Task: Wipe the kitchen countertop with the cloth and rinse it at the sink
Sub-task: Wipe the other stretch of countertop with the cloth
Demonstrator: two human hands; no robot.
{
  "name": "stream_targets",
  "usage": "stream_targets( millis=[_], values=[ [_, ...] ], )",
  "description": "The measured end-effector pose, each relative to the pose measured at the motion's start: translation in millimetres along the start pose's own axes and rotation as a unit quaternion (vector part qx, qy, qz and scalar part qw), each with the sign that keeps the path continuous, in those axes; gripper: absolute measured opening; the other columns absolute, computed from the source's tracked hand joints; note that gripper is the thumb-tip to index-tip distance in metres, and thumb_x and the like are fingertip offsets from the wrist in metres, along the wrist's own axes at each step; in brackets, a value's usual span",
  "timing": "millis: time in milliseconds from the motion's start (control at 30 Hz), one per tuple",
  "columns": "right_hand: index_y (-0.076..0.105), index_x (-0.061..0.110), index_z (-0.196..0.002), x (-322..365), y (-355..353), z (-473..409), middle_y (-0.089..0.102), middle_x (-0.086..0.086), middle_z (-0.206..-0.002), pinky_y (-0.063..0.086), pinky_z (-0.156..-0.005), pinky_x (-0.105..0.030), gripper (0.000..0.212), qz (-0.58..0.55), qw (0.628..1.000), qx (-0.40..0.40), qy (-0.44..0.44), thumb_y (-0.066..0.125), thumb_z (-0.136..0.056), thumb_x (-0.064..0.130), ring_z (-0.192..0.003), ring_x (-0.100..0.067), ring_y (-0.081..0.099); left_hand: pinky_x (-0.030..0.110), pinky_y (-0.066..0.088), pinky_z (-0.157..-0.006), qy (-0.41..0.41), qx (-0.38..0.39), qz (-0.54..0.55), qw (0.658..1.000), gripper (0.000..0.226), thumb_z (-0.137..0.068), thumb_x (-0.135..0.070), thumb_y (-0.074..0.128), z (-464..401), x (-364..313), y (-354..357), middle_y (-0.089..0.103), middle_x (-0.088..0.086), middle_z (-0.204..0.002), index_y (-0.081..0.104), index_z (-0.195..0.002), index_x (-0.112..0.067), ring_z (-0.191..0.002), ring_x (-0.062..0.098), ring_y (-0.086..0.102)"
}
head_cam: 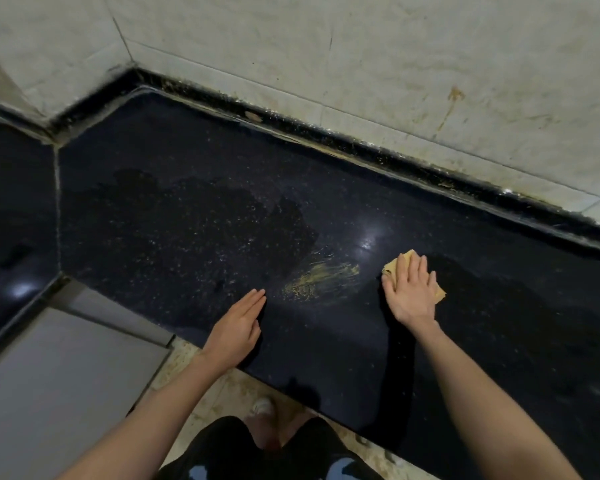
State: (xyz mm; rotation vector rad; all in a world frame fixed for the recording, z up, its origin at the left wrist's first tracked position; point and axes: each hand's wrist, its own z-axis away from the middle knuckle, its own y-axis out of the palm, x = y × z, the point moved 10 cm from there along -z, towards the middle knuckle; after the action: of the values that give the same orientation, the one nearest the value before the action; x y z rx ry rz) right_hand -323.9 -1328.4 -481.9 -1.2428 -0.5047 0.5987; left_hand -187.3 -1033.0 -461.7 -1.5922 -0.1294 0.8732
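— How do I clean this part well?

— I press the yellow cloth (407, 263) flat and draw it left over the yellow smear (321, 277) on the black desk (187, 220).

— And the fingers?

— My right hand (411, 294) lies on the cloth, fingers (414, 268) straight, slightly spread. My left hand (238, 329) rests on the desk, fingers together, probably only steadying. No sink is in view.
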Motion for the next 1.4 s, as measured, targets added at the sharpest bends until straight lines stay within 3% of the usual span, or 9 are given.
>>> stream_targets(
  millis=[133, 267, 400, 533, 767, 1033, 1167, 1300, 1400],
  values=[
    [0.037, 0.004, -0.140, 89, 12, 51, 0.035, -0.018, -0.147, 0.028, -0.108, -0.051, 0.064, 0.004, 0.978, -0.012, -0.208, 0.010, -0.099, 0.044, -0.135, -0.038, 0.033, 0.025, 0.010, -0.114, -0.003, -0.015, 0.002, 1.000, 0.048, -0.093, -0.007, 0.043, 1, 0, 4, 0.028, 0.003, -0.150, 0.034, -0.140, -0.003, -0.140, 0.013, 0.018],
    [0.030, 0.011, -0.144, 124, 33, 99, 0.029, -0.006, -0.151, 0.020, -0.111, -0.042, 0.062, 0.064, 0.919, 0.032, -0.388, 0.007, -0.099, 0.046, -0.140, -0.026, 0.025, 0.023, 0.009, -0.113, -0.008, -0.019, -0.012, 1.000, 0.054, -0.086, -0.017, 0.032, 1, 2, 6, 0.033, 0.004, -0.147, 0.038, -0.138, -0.003, -0.138, 0.016, 0.022],
    [0.018, 0.010, -0.148, 59, 3, 6, 0.015, -0.007, -0.156, 0.015, -0.115, -0.043, 0.073, 0.047, 0.974, -0.007, -0.222, -0.007, -0.093, 0.049, -0.144, -0.026, 0.014, 0.024, 0.006, -0.113, -0.007, -0.014, -0.013, 1.000, 0.058, -0.085, -0.020, 0.026, 0, 1, 8, 0.027, 0.002, -0.150, 0.033, -0.141, -0.005, -0.139, 0.011, 0.013],
    [0.010, 0.008, -0.149, 46, -7, -25, 0.005, -0.011, -0.158, 0.005, -0.117, -0.045, 0.059, 0.002, 0.997, -0.015, -0.074, 0.012, -0.100, 0.040, -0.145, -0.027, 0.001, 0.021, 0.004, -0.114, -0.017, -0.018, -0.009, 1.000, 0.057, -0.085, -0.018, 0.029, 1, 5, 11, 0.029, 0.002, -0.149, 0.035, -0.140, -0.004, -0.137, 0.011, 0.013],
    [0.033, 0.006, -0.142, 131, 26, 90, 0.031, -0.010, -0.150, 0.011, -0.112, -0.041, 0.059, 0.062, 0.924, -0.003, -0.377, 0.011, -0.100, 0.042, -0.138, -0.030, 0.029, 0.014, -0.001, -0.111, -0.038, 0.024, -0.009, 0.999, 0.058, -0.084, -0.024, 0.024, 3, 9, 17, 0.044, 0.006, -0.141, 0.047, -0.132, -0.002, -0.132, 0.017, 0.033],
    [0.011, 0.011, -0.149, 62, -11, -29, 0.005, -0.008, -0.158, 0.003, -0.116, -0.045, 0.058, -0.014, 0.994, -0.024, -0.104, 0.019, -0.100, 0.040, -0.145, -0.027, -0.001, 0.012, -0.002, -0.111, -0.040, 0.011, -0.015, 0.999, 0.059, -0.084, -0.025, 0.023, 3, 7, 12, 0.042, 0.004, -0.142, 0.047, -0.132, -0.002, -0.133, 0.017, 0.032],
    [0.004, 0.007, -0.148, 118, 4, 20, 0.002, -0.009, -0.157, -0.004, -0.115, -0.041, 0.064, -0.009, 0.975, -0.014, -0.220, 0.007, -0.097, 0.046, -0.145, -0.028, 0.001, 0.012, -0.002, -0.112, -0.038, 0.018, -0.016, 0.999, 0.057, -0.084, -0.023, 0.025, 5, 6, 13, 0.044, 0.006, -0.140, 0.048, -0.131, -0.002, -0.132, 0.015, 0.032],
    [0.024, 0.011, -0.146, 116, 19, 61, 0.022, -0.006, -0.154, 0.009, -0.114, -0.042, 0.066, 0.048, 0.923, -0.001, -0.382, 0.000, -0.097, 0.048, -0.142, -0.027, 0.017, 0.012, -0.002, -0.112, -0.038, 0.021, -0.016, 0.999, 0.057, -0.083, -0.022, 0.025, 4, 5, 13, 0.044, 0.005, -0.141, 0.048, -0.131, -0.002, -0.132, 0.014, 0.032],
    [0.015, 0.013, -0.149, 85, 2, 15, 0.011, -0.002, -0.157, 0.007, -0.117, -0.043, 0.071, 0.027, 0.950, -0.018, -0.310, -0.005, -0.094, 0.054, -0.145, -0.022, 0.006, 0.012, -0.001, -0.112, -0.034, 0.018, -0.016, 0.999, 0.058, -0.083, -0.023, 0.024, 4, 5, 12, 0.043, 0.005, -0.141, 0.047, -0.132, -0.002, -0.133, 0.016, 0.032]
  ],
)
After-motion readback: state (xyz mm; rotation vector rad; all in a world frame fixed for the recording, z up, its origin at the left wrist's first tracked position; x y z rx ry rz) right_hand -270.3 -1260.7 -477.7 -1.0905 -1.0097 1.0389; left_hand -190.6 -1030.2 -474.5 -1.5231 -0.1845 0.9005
